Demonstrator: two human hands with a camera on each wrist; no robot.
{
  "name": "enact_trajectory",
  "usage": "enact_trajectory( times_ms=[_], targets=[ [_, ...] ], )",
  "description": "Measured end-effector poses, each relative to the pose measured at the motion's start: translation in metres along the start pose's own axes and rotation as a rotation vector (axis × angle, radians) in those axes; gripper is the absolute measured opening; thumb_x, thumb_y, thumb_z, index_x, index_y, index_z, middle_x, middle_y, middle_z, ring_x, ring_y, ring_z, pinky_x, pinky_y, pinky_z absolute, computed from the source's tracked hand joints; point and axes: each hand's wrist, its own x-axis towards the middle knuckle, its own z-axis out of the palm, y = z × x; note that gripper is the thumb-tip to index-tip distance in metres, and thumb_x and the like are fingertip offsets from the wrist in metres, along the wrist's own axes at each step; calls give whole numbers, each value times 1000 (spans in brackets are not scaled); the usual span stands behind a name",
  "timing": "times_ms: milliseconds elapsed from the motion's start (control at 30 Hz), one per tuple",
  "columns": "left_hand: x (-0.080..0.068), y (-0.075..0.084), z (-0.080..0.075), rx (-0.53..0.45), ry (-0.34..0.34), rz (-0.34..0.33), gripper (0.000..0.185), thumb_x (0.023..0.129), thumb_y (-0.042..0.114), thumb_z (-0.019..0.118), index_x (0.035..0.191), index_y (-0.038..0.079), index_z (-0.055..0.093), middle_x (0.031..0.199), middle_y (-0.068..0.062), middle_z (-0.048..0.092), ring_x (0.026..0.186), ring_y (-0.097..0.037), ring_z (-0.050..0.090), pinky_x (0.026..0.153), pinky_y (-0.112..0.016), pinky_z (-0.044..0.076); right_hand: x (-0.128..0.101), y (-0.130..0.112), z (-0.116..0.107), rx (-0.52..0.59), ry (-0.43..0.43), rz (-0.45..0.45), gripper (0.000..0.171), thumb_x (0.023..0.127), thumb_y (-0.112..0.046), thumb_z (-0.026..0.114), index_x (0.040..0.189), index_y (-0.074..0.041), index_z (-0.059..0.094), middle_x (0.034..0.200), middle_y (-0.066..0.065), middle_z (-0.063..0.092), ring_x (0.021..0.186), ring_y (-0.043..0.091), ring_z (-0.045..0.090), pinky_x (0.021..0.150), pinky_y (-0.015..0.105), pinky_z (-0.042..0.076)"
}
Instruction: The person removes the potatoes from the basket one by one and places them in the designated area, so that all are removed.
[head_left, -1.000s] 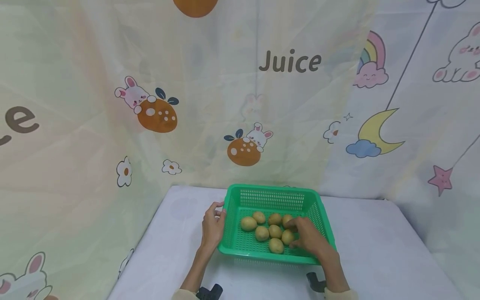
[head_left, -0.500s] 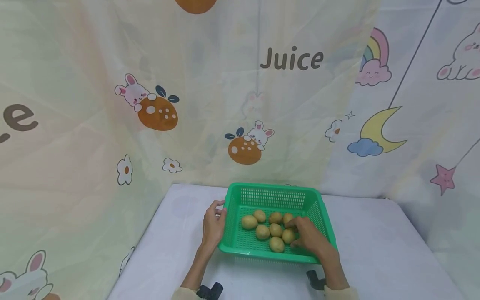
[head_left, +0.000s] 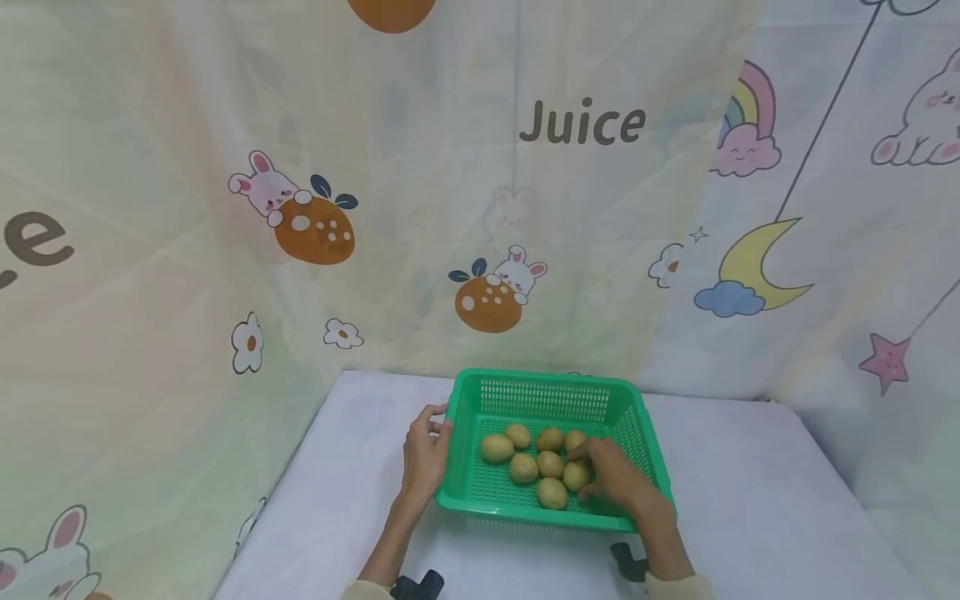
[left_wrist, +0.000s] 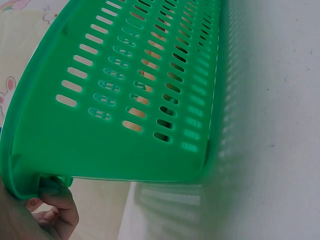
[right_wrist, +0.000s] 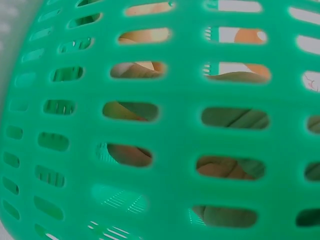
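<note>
A green slotted plastic basket sits on the pale cloth-covered table, and seven small yellowish-brown potatoes lie loose on its floor. The right hand reaches in over the near rim from five o'clock, its fingers curled down over the potato at the three o'clock end of the cluster; they touch it, but whether they truly grip it I cannot tell. The other potatoes lie from nine to twelve o'clock of that hand, close by. The left hand clasps the basket's nine o'clock rim, thumb and fingers hooked around the edge; the left wrist view shows a fingertip tucked beneath the rim's corner. Behind, at twelve o'clock, hangs a pastel cartoon-printed curtain reading "Juice".
</note>
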Motion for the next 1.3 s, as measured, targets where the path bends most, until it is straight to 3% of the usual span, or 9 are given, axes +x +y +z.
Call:
enact_trajectory(
  times_ms=[300,633,867,1033,1167,1300],
  targets=[
    [0,0,-1,-2,-5,7,31,111,12,60,140,4,67,96,-15,73,64,-15,66,57,-26,52,2,-4,-4,27,-22,-20,50,62,4,101,109,-2,84,107,12,83,102,31,77,88,46,65],
    [0,-1,0,-5,7,9,30,110,12,62,138,4,69,95,-14,73,62,-14,65,56,-26,50,2,-3,-3,22,-9,-21,47,59,6,101,102,-3,85,99,8,83,93,20,76,81,34,64],
    [0,-2,0,-7,-3,6,30,111,13,61,139,4,68,95,-14,73,63,-14,65,57,-26,51,1,-2,-3,32,-7,1,46,57,4,102,100,2,84,96,13,83,79,13,66,71,25,59],
    [0,-1,-1,1,-4,9,30,112,13,60,140,4,67,95,-13,72,64,-15,66,58,-26,52,0,-1,-4,62,14,2,46,59,1,102,101,1,85,90,9,82,72,8,60,66,24,56],
    [0,-1,0,3,0,3,30,111,13,61,139,5,68,95,-13,72,65,-15,66,59,-26,52,-2,1,-8,93,45,-7,47,60,-2,102,103,2,84,88,7,82,70,7,64,66,25,58],
    [0,0,0,0,3,2,30,111,13,61,139,4,68,95,-14,72,65,-14,66,58,-26,52,-4,1,-12,115,72,-25,51,59,-5,104,105,4,84,97,12,84,80,12,72,72,27,61]
  ],
)
